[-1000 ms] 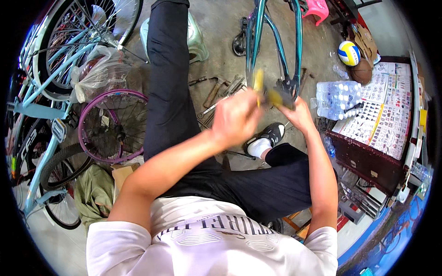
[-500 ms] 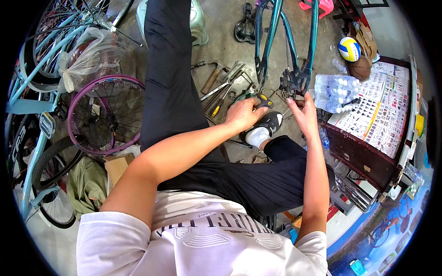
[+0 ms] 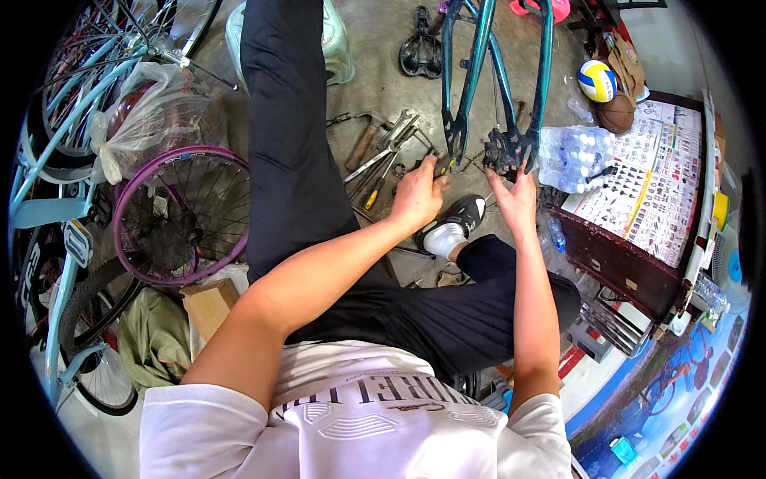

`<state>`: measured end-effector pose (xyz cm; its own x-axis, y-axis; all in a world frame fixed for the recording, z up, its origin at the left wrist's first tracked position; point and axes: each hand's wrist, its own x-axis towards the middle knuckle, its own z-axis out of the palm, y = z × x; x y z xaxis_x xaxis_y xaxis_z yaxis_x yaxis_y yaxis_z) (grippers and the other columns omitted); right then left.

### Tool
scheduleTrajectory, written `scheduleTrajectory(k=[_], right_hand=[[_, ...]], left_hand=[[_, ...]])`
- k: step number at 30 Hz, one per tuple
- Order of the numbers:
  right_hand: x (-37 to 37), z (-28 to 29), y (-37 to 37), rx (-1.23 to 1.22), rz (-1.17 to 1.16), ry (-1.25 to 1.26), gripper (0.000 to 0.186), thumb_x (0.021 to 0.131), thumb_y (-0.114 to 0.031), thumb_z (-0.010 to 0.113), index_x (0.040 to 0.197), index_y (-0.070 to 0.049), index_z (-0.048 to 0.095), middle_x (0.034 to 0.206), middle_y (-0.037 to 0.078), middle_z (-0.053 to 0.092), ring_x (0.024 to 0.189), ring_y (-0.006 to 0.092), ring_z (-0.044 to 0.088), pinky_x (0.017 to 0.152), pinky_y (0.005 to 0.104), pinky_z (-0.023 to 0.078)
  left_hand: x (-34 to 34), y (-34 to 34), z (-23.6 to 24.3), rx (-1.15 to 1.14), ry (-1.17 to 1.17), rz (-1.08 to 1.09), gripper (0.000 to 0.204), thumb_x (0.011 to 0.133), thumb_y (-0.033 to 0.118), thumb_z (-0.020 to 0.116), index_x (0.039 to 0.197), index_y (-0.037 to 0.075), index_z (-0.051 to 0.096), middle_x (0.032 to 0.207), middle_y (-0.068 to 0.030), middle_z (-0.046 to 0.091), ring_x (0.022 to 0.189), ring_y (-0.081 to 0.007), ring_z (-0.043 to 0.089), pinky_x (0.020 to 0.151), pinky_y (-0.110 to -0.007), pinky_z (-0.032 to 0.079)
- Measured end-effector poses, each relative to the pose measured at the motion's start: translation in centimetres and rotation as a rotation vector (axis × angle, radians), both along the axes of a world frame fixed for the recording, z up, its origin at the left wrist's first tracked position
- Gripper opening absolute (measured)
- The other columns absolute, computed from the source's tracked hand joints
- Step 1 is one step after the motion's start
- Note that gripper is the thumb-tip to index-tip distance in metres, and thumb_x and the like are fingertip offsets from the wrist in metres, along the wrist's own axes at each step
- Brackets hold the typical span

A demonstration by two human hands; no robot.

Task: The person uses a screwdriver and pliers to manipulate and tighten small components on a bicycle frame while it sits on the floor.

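Note:
A teal bicycle frame [image 3: 477,56] stands ahead of me, its two rear dropouts pointing toward me. Near the left dropout, my left hand [image 3: 420,194] is closed around a black-and-yellow handled tool [image 3: 447,164]; its exact kind is hard to make out. On the right side hangs a dark rear derailleur [image 3: 503,148]. My right hand [image 3: 515,198] reaches up to it, with thumb and fingers at either side of its lower end. A dark chain [image 3: 472,160] partly shows between the dropouts. My shoe [image 3: 464,217] is just below the hands.
Left of the hands lie a hammer [image 3: 364,145], wrenches [image 3: 392,142] and a yellow-black screwdriver [image 3: 373,191]. A purple wheel [image 3: 126,214] and bicycles are at left. Bottles [image 3: 576,160], a dark red case [image 3: 610,263] and a ball [image 3: 597,81] are at right. A saddle [image 3: 420,49] lies beyond.
My left hand has tilted the tool upward, closer to the left dropout. My right hand has shifted slightly left and down at the derailleur. The whole view has moved slightly.

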<state>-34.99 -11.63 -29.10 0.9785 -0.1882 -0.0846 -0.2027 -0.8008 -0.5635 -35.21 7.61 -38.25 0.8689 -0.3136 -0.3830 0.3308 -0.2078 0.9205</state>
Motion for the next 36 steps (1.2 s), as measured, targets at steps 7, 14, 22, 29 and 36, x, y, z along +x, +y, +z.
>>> scheduleTrajectory(k=[7, 14, 22, 29, 36], right_hand=[[0.7, 0.5, 0.5, 0.05, -0.054, 0.151, 0.048, 0.089, -0.019, 0.077, 0.132, -0.007, 0.059, 0.114, 0.015, 0.074, 0.108, 0.0275, 0.071, 0.094, 0.0404, 0.052], [0.2, -0.1, -0.5, 0.138, -0.071, 0.182, 0.043, 0.092, -0.017, 0.076, 0.13, -0.006, 0.061, 0.112, 0.013, 0.075, 0.103, 0.022, 0.072, 0.092, 0.0368, 0.053], [0.2, -0.5, -1.2, 0.218, -0.026, 0.177, 0.044, 0.092, -0.017, 0.076, 0.131, -0.003, 0.06, 0.111, 0.012, 0.075, 0.102, 0.0191, 0.071, 0.092, 0.035, 0.053], [-0.4, -1.5, -2.3, 0.441, -0.062, 0.175, 0.046, 0.094, -0.014, 0.068, 0.138, -0.003, 0.056, 0.118, 0.01, 0.071, 0.109, 0.0191, 0.066, 0.101, 0.0342, 0.047], [-0.7, 0.2, -1.5, 0.675, -0.189, 0.187, 0.047, 0.096, -0.02, 0.052, 0.139, -0.004, 0.056, 0.123, 0.009, 0.068, 0.118, 0.0191, 0.06, 0.11, 0.0349, 0.038]], left_hand=[[0.2, 0.2, 0.7, -0.297, 0.141, -0.046, 0.031, 0.103, 0.007, 0.057, 0.133, -0.002, 0.053, 0.106, -0.0131, 0.074, 0.096, -0.0179, 0.073, 0.076, -0.032, 0.06], [-0.1, 0.3, 1.5, -0.321, 0.167, -0.072, 0.031, 0.103, 0.005, 0.056, 0.133, -0.002, 0.054, 0.105, -0.0113, 0.074, 0.093, -0.0172, 0.073, 0.076, -0.031, 0.059], [0.6, 0.6, 0.8, -0.354, 0.218, -0.084, 0.029, 0.102, 0.01, 0.059, 0.128, -0.001, 0.054, 0.107, -0.0119, 0.074, 0.099, -0.0212, 0.072, 0.083, -0.035, 0.057], [1.7, 1.0, 0.6, 0.111, -0.053, -0.122, 0.035, 0.1, 0.021, 0.063, 0.123, -0.002, 0.051, 0.11, -0.0168, 0.076, 0.108, -0.0371, 0.07, 0.093, -0.042, 0.051], [2.0, 1.0, 0.1, 0.109, -0.074, -0.178, 0.048, 0.1, 0.021, 0.062, 0.135, -0.003, 0.039, 0.109, -0.014, 0.077, 0.11, -0.0356, 0.07, 0.094, -0.042, 0.051]])
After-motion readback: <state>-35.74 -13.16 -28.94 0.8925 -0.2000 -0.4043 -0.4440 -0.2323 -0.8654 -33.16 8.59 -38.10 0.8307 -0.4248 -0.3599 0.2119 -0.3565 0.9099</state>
